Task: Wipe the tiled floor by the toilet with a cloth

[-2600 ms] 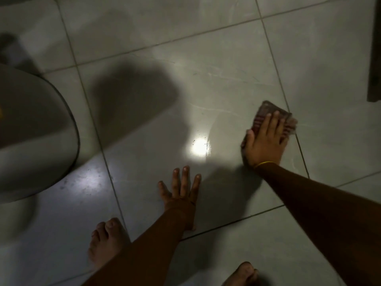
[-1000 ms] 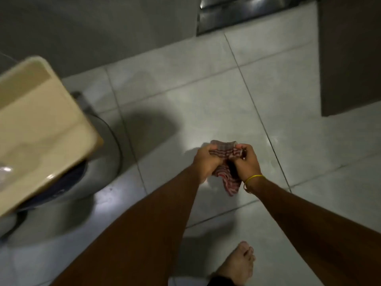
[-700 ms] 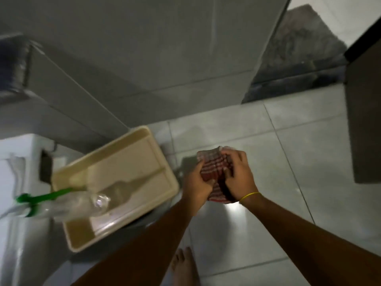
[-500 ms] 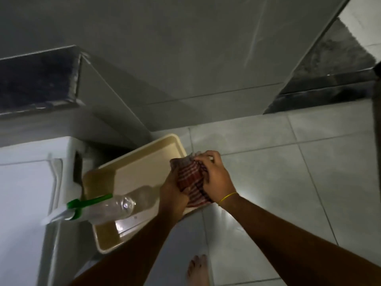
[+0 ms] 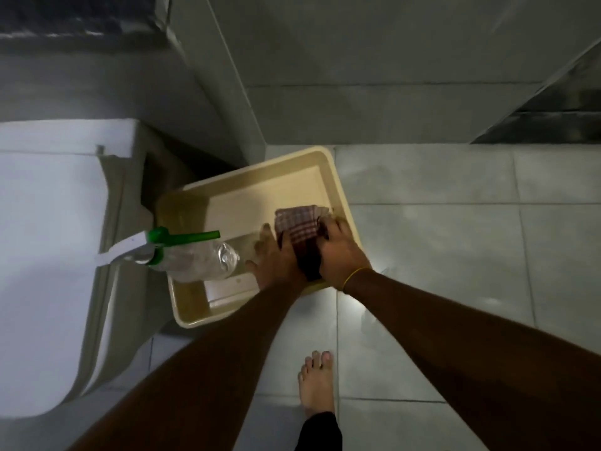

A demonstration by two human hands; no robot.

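Observation:
A red-and-white checked cloth (image 5: 299,227) hangs folded between my two hands, above the right side of a cream plastic tray (image 5: 250,187). My left hand (image 5: 276,258) holds its left edge, fingers partly spread. My right hand (image 5: 341,252), with a yellow band at the wrist, grips its right side. The white toilet (image 5: 48,255) fills the left of the view. The grey tiled floor (image 5: 439,255) spreads to the right and below.
A clear spray bottle (image 5: 192,258) with a green-and-white trigger head lies across the tray's left rim. The tray sits in the corner beside the toilet tank and a grey wall (image 5: 357,76). My bare foot (image 5: 317,382) stands on the tiles below the tray.
I lifted the cloth off the floor, took it in both hands, and carried it left and forward over the tray. The view rose from the floor to the corner by the toilet.

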